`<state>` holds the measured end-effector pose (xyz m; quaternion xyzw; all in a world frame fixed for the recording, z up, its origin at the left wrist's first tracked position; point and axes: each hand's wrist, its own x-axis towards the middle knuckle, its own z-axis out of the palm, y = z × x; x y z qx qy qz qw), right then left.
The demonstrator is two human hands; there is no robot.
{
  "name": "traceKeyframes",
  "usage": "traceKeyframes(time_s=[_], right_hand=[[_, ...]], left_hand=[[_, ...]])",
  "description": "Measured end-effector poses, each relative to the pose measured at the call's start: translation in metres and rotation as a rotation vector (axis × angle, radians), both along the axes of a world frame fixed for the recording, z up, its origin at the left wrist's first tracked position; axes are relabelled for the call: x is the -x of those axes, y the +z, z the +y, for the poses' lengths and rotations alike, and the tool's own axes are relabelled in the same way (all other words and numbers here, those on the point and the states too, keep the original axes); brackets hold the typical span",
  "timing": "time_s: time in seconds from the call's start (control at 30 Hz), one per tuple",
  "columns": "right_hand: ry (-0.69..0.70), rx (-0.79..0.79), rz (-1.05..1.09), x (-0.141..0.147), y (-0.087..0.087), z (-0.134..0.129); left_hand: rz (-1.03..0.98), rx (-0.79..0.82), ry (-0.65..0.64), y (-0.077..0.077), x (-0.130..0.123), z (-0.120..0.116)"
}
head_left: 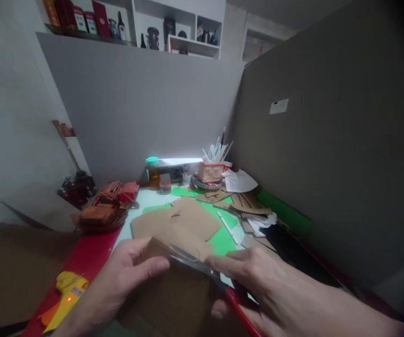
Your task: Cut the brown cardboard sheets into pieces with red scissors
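Observation:
My left hand (132,271) grips the upper left edge of a brown cardboard piece (174,299), its thumb lying on the near face. In my right hand (258,281) is a pair of scissors (239,309) with red handles. Their metal blades run left along the top edge of the cardboard, and the tips point toward my left hand. How far the blades are apart I cannot tell. Just beyond lies a larger flat cardboard sheet (177,222) with a small dark mark on it.
A yellow glue gun (65,295) with a lit orange light lies on the red surface at left. Behind it sits a basket of reddish-brown pieces (104,210). A white pen (228,228), cardboard scraps (249,203), a teal-lidded bottle (153,173) and a box of white sticks (212,172) stand or lie farther back.

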<state>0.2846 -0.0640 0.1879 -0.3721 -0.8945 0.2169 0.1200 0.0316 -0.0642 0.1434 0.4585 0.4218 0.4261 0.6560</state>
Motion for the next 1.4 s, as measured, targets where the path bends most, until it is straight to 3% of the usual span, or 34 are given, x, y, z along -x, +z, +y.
traceKeyframes(time_s=[0.27,0.57,0.67,0.8,1.1,1.4], right_hand=[[-0.022,-0.010,0.003,-0.015,-0.016,-0.015],[-0.096,0.131,-0.022,-0.018,-0.025,-0.014],[-0.083,0.053,-0.029,-0.019,-0.027,-0.017],[-0.030,-0.041,-0.006,-0.016,-0.023,-0.017],[-0.054,0.044,-0.131,0.002,-0.004,-0.009],[-0.008,0.049,-0.066,0.000,-0.011,-0.008]], left_hand=[[0.007,-0.014,-0.095,0.001,-0.010,-0.002],[0.065,-0.078,-0.133,-0.006,-0.011,0.001],[0.064,-0.064,-0.128,-0.004,-0.013,-0.001],[0.059,-0.046,-0.097,-0.002,-0.014,-0.005],[0.145,-0.035,-0.072,-0.007,-0.012,-0.005],[0.103,0.036,-0.081,-0.005,-0.016,-0.008]])
